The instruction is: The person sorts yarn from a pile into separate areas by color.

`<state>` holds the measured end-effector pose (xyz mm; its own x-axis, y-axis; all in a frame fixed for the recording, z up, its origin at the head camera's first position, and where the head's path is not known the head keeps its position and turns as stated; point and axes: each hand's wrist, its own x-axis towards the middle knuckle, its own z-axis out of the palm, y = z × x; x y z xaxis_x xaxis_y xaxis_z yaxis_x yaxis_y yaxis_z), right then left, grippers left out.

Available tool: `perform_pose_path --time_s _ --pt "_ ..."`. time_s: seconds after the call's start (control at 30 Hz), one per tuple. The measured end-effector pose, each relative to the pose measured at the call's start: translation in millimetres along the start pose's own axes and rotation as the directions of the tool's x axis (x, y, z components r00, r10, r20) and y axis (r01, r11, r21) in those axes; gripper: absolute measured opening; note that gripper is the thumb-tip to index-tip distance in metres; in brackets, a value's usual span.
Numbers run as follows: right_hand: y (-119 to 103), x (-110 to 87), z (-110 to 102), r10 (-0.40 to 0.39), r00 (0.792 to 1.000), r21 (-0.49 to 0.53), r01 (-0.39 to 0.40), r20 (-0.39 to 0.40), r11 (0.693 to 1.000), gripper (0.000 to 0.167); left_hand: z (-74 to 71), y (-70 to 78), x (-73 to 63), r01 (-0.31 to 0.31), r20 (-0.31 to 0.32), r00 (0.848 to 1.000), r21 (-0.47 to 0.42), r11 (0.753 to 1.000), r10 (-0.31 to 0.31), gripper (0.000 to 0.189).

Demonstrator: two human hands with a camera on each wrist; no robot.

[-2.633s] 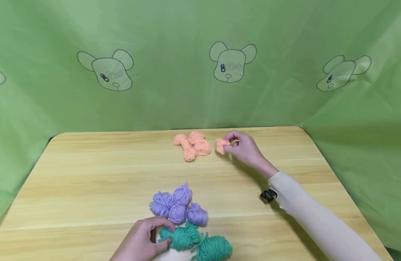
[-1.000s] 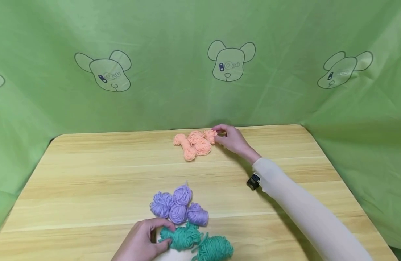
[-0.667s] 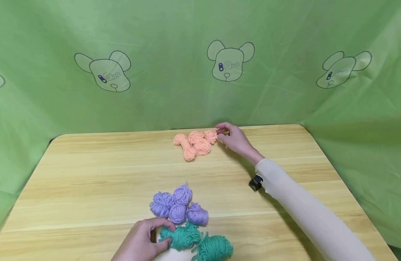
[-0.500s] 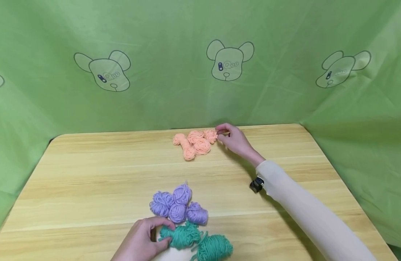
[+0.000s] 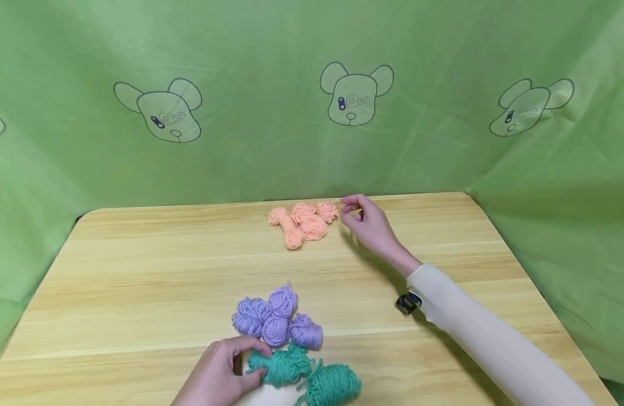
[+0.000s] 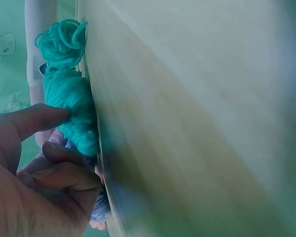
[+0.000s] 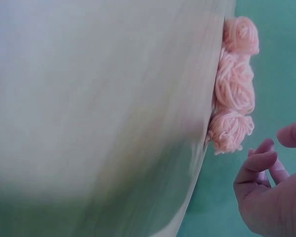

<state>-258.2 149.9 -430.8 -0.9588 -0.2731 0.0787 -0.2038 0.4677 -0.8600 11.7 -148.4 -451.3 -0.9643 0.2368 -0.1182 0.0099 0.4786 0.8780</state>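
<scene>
peach-coloured wound yarn bundles (image 5: 313, 228): matt, soft-looking, looped | purple wound yarn balls (image 5: 276, 330): matt, ridged strands | green wound yarn skeins (image 5: 284, 367): matt, rough, thick-stranded | pale yellow-brown flat counter (image 5: 139, 282): smooth wood grain, faint sheen | green hanging sheet (image 5: 271, 124): creased, slightly glossy, cloth or plastic unclear | off-white long sleeve (image 5: 484, 330): matt cloth | small black wrist device (image 5: 407, 303): plastic-looking, glossy

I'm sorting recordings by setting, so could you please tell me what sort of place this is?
Probably a makeshift recording booth: green patterned fabric sheets hang behind and beside a pale wood-grain table, and a small black device shows beside a cream fabric sleeve.
</scene>
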Motion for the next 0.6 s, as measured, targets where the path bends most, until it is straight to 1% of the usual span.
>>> perform_pose_path --time_s 0.17,0.3,0.6 --pt "-4.2 -14.1 -2.0 -0.023 0.999 -0.001 0.024 0.027 1.000 0.038 -0.8 0.7 0.2 0.003 -0.001 1.000 0.007 1.000 -0.003 0.028" --pt "-10.6 -27.3 -2.8 -0.038 0.997 -0.005 0.039 0.060 0.999 0.037 -0.9 0.8 0.1 -0.008 -0.002 1.000 0.007 1.000 0.008 0.028" --pt "-20.3 -55.6 -4.9 -0.071 0.990 -0.024 0.075 0.118 0.997 0.030 -0.5 1.1 0.1 -0.030 -0.008 1.000 0.010 1.000 0.030 0.028"
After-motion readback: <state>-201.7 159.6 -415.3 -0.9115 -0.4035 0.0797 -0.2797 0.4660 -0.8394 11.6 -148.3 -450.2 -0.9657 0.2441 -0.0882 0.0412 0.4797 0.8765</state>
